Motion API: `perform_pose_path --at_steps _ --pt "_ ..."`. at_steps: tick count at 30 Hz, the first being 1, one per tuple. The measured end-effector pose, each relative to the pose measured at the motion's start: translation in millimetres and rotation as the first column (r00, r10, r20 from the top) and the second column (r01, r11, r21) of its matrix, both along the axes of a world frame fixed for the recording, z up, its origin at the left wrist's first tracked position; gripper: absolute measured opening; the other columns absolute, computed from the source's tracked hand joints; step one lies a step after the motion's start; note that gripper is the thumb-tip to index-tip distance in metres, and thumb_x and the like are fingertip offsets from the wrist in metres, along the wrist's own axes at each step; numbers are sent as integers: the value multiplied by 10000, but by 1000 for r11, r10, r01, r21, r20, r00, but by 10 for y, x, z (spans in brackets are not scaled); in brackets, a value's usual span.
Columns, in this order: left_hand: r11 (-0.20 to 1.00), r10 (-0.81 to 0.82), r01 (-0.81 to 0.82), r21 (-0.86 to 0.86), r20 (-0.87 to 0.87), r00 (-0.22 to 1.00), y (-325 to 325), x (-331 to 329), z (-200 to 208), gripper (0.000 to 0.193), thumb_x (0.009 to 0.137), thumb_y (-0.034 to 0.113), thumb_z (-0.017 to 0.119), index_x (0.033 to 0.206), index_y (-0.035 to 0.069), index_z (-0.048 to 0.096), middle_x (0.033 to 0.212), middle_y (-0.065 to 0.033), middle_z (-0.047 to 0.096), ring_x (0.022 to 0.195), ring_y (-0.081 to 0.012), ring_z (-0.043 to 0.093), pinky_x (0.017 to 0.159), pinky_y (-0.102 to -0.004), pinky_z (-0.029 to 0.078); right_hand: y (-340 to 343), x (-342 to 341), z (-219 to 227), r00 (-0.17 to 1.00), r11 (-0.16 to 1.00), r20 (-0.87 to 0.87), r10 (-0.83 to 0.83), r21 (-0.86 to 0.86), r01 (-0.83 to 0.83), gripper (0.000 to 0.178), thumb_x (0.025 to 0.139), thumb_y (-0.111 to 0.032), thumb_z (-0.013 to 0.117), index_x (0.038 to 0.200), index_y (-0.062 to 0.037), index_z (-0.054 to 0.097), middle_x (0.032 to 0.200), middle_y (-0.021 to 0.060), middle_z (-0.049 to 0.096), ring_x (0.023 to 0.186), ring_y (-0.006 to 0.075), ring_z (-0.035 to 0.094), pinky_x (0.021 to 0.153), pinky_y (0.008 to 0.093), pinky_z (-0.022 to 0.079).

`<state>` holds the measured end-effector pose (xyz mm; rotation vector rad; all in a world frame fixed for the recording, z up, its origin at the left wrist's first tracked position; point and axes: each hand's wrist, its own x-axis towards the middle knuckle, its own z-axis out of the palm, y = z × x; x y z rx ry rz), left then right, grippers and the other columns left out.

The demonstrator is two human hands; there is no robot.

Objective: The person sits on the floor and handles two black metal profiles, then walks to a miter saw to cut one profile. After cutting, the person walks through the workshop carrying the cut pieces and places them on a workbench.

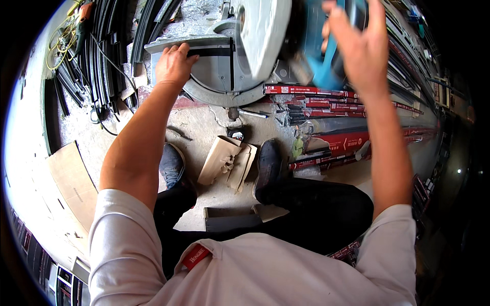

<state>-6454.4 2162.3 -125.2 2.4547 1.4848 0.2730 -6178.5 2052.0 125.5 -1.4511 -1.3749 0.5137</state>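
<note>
A miter saw with a grey metal base [212,74] stands on the floor in front of me. Against its fence [214,42] lies a short black strip [217,51], reaching to the slot in the base. My left hand [174,65] presses the strip to the fence at its left end, fingers curled over the top and thumb pointing right. My right hand [354,43], somewhat blurred, is wrapped around the teal saw handle [326,74], right of the pale blade guard [265,38]. The saw head is raised, and the guard hides part of the base.
Long black profiles [104,56] lie at the far left beside a yellow cord [57,48]. Red-wrapped bundles [332,145] stretch out on the right. Between my shoes are torn cardboard [219,160] and a tape measure [235,133]. A cardboard sheet [74,181] lies at left.
</note>
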Motion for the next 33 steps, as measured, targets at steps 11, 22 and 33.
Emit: perform_pose_path --at_steps 11,22,33 --pt "999 -21 19 -47 -40 999 -240 -154 84 324 887 380 754 998 83 690 1023 -149 693 1028 -366 659 877 -471 527 1468 848 613 977 926 -200 77 -348 -144 189 964 -197 645 1092 -59 633 879 93 706 652 160 660 574 321 580" --pt "941 60 -122 -314 -200 978 -352 16 239 412 910 409 746 1083 40 684 1131 -204 713 1062 -388 703 907 -471 552 1665 963 551 913 953 -405 35 -263 -153 257 1037 -301 606 1029 -57 685 815 44 695 616 180 668 496 309 559" --pt "914 103 -172 -368 -202 974 -477 134 212 439 911 380 760 1122 14 644 1131 -215 715 1099 -388 694 937 -459 555 41 784 -1457 858 895 380 -345 -141 422 215 979 -171 655 1152 -49 693 1021 116 734 800 211 694 732 331 571"
